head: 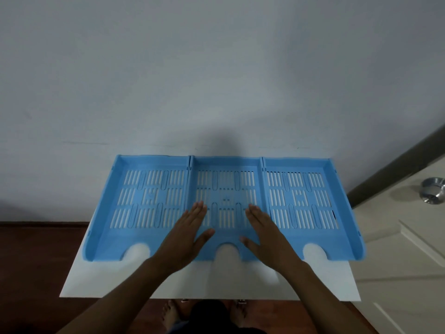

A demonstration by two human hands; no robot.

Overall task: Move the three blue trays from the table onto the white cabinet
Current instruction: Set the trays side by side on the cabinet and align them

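Note:
Three light blue slotted trays lie side by side on a white cabinet top (101, 285), against the wall. The left tray (134, 203), the middle tray (225, 189) and the right tray (305, 201) touch edge to edge, their notched fronts facing me. My left hand (185, 237) lies flat, fingers together, over the seam between the left and middle trays. Palm down on the middle tray's right part is my right hand (265, 233). Neither hand grips anything.
A grey-white wall (216, 80) rises right behind the trays. A cream door (397, 261) with a round metal knob (433, 194) stands at the right. Dark red-brown floor (36, 261) shows at the left, and bare feet (168, 314) below the cabinet's front edge.

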